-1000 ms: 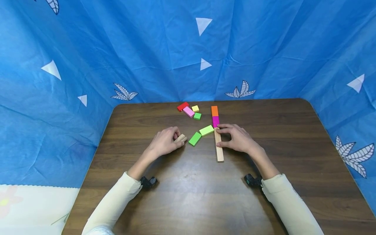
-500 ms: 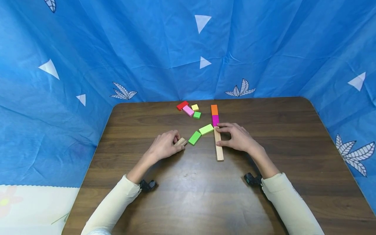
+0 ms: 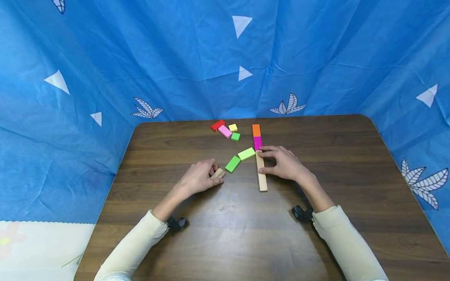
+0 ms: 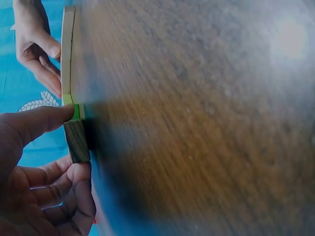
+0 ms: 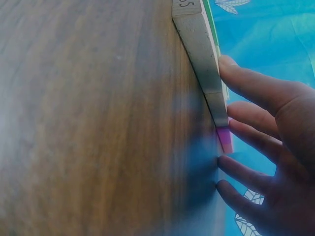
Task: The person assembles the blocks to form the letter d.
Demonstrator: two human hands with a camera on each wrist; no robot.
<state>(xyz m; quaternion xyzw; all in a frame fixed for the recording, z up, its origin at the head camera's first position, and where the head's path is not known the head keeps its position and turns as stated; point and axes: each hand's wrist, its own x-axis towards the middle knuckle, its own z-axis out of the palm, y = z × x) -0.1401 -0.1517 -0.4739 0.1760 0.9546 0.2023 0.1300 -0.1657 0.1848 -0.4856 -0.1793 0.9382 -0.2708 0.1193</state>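
My left hand [image 3: 199, 177] pinches a plain wooden block [image 3: 218, 174] between thumb and fingers, just left of a green block [image 3: 233, 164]; the left wrist view shows this wooden block [image 4: 77, 141] held on edge. My right hand [image 3: 284, 164] touches the top of a row of plain wooden blocks [image 3: 262, 182] with thumb and fingertips. A magenta block [image 3: 257, 143] and an orange block [image 3: 256, 130] continue that row away from me. Between the green block and the row slants a light green block [image 3: 247, 154]. Digits are partly visible on a wooden block's end [image 5: 187, 6] in the right wrist view.
Behind the left hand lie a red block [image 3: 218, 125], a pink block [image 3: 225, 131], a small yellow block [image 3: 233, 127] and a small green block [image 3: 235, 137]. The brown table [image 3: 225, 242] meets a blue patterned curtain [image 3: 197, 58] at its back and sides.
My left hand has shifted slightly nearer me and to the right with its wooden block, beside the green block. My right hand stays on the row; the head view has tilted a little.
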